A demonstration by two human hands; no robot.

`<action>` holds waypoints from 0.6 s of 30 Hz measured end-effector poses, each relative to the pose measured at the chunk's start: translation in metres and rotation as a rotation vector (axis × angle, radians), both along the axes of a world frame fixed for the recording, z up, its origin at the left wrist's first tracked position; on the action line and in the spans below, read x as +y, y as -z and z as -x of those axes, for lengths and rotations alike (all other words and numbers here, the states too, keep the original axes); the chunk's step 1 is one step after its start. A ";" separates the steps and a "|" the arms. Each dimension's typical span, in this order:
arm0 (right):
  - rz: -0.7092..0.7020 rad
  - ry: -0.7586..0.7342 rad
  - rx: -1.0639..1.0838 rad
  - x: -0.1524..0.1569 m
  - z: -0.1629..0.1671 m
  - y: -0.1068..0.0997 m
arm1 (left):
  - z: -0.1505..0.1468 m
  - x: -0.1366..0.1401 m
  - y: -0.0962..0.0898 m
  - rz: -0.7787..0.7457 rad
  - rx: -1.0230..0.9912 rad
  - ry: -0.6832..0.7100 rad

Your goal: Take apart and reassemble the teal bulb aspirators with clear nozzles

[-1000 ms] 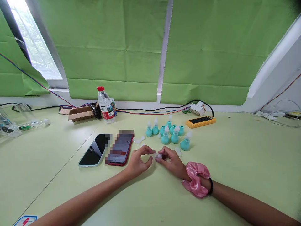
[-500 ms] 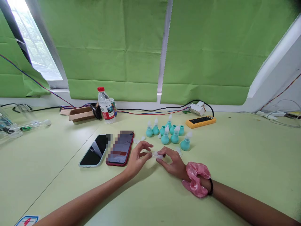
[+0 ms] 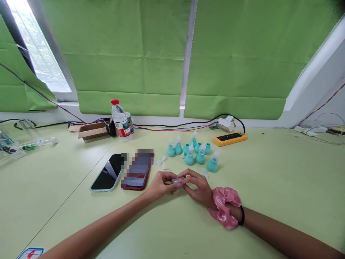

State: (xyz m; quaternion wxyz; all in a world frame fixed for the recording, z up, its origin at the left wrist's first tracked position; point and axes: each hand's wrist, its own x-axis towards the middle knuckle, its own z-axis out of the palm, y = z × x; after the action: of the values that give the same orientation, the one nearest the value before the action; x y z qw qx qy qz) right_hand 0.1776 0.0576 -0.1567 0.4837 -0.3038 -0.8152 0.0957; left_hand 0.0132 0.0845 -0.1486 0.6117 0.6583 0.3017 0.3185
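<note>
- Clear small piece (image 3: 176,180): one, transparent, held just above the worktop (image 3: 172,226), between the fingertips of both hands.
- Left hand (image 3: 161,184): grip clamped on the piece, thumb below, forefinger above; piece lies between these tips.
- Right hand (image 3: 198,185): grip pinched on the piece's right end, fingertips touching or nearly touching those opposite; exact contact partly hidden.
- Pink scrunchie (image 3: 226,207): on the right wrist, beside a black band (image 3: 242,216).
- Teal pots (image 3: 212,165): nine, upright, beyond the hands; six carry translucent pointed tops, three stand open-mouthed.
- Loose whitish pieces (image 3: 165,167): several, lying near both hands and among the pots.
- Red-cased phone (image 3: 138,171): flat, left of the left hand.
- Yellow power strip (image 3: 230,139): behind the pots, to the right.
</note>
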 end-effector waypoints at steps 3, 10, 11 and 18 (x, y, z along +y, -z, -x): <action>-0.006 -0.019 -0.007 0.000 0.000 0.001 | 0.001 0.001 -0.001 -0.009 0.020 0.027; -0.003 -0.020 -0.153 -0.004 -0.002 -0.013 | 0.003 0.002 -0.002 -0.046 0.036 0.018; -0.008 -0.004 -0.213 -0.006 -0.003 -0.020 | 0.003 0.002 -0.002 -0.031 0.040 -0.004; -0.329 0.343 -0.127 0.002 -0.051 -0.084 | 0.000 0.000 0.002 0.093 0.074 -0.081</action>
State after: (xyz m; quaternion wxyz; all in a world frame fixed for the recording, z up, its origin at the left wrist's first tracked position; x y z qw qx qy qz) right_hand 0.2282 0.0599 -0.0724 0.4837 -0.3602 -0.7851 -0.1409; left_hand 0.0132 0.0850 -0.1504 0.6165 0.6279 0.3650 0.3041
